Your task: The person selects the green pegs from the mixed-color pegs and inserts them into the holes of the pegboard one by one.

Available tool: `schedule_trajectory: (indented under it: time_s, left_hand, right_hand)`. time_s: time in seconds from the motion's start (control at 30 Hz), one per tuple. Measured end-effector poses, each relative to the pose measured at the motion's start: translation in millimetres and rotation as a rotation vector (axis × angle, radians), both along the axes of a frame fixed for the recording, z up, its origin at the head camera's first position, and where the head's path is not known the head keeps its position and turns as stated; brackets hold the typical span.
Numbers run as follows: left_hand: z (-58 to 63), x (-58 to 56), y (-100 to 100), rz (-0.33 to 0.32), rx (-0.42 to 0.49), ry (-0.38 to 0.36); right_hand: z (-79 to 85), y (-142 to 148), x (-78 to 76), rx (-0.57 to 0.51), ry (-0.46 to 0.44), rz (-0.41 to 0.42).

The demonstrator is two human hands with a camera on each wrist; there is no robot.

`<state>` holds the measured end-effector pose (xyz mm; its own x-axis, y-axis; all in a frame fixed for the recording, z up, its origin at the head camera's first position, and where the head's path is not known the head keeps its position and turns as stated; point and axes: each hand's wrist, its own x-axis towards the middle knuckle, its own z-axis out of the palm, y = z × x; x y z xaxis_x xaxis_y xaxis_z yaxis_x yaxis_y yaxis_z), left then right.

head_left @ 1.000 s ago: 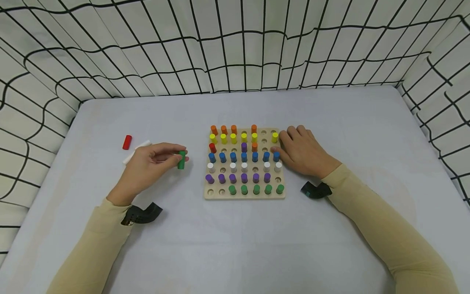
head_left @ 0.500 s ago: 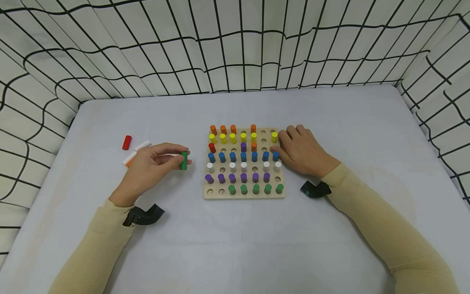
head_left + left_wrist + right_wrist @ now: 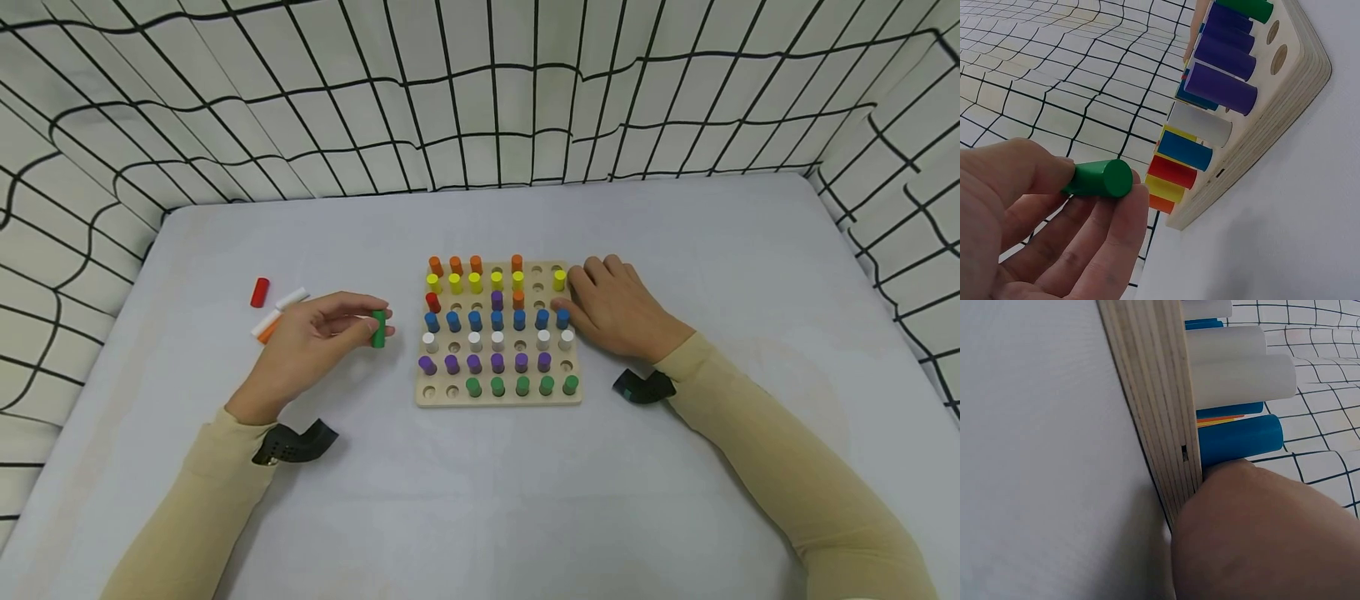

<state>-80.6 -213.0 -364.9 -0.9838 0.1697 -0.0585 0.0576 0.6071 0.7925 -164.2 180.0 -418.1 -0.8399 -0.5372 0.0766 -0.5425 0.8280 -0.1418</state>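
Observation:
Between thumb and fingertips my left hand (image 3: 307, 350) pinches a green peg (image 3: 378, 329), held left of the wooden pegboard (image 3: 498, 407) and apart from it. The left wrist view shows the round end of this green peg (image 3: 1118, 178) facing the camera. Rows of coloured pegs stand in the board, among them a blue peg (image 3: 562, 319) at its right edge. My right hand (image 3: 622, 308) holds the board's right edge, thumb beside that blue peg; its other fingers are bent, their tips hidden. In the right wrist view the thumb (image 3: 1241, 512) lies against the edge.
Left of my left hand lie a red peg (image 3: 259, 292), two white pegs (image 3: 292, 297) and an orange peg (image 3: 267, 331), partly covered by the hand. Several holes in the board have no peg. A black wire grid (image 3: 495, 100) rises behind the white-covered table (image 3: 495, 500).
My left hand has moved slightly right with the green peg, uncovering more of the white and orange pegs behind it. My right hand stays at the board's edge.

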Motion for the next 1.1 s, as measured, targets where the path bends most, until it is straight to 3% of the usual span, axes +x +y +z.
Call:
schedule_trajectory:
  time_s: [0.5, 0.77, 1.1]
  left_hand:
    - [0.6, 4.9, 14.8, -0.028, 0.077, -0.066]
    - [-2.1, 9.9, 23.2, -0.024, 0.063, -0.048]
    - [-4.0, 13.8, 27.8, -0.048, 0.112, -0.054]
  right_hand:
    - [1.3, 0.4, 2.4, -0.006, -0.014, -0.006]
    - [-0.2, -0.1, 2.9, -0.003, -0.020, -0.011]
    - [2.6, -1.0, 1.8, -0.009, -0.026, -0.009]
